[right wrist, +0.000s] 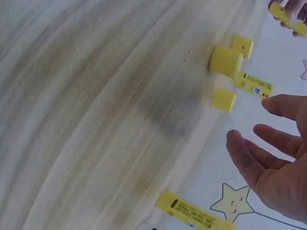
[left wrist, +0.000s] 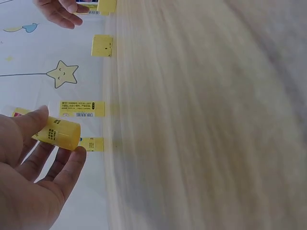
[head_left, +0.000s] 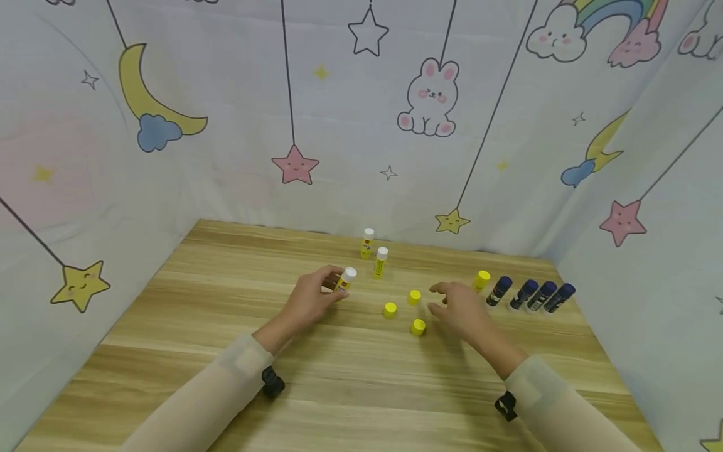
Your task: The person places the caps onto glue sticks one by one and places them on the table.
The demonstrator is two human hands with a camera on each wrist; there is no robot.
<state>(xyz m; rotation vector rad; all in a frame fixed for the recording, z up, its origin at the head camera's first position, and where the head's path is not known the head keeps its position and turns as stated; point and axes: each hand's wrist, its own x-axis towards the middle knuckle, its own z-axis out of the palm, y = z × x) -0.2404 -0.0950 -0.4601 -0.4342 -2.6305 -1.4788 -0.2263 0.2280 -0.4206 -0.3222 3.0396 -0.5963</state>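
Note:
My left hand [head_left: 309, 295] grips a yellow glue stick with a white top [head_left: 348, 276], held between thumb and fingers. In the left wrist view, the glue stick [left wrist: 62, 133] shows its yellow lower end, raised above the table's surface. My right hand [head_left: 462, 309] hovers over the table with its fingers apart and nothing between them. Left of it lie three small yellow caps, one nearest the fingertips [head_left: 415, 297], another farther left [head_left: 390, 310] and a third in front [head_left: 417, 327]. Two white-topped yellow glue sticks [head_left: 367, 243] [head_left: 381, 263] stand upright beyond my left hand.
Just behind my right hand stands a glue stick with a yellow top [head_left: 481, 280]. Several dark-blue-topped sticks [head_left: 525, 294] stand in a row to its right. A patterned curtain [head_left: 339, 201] closes off the wooden table [head_left: 350, 389] at the back and sides.

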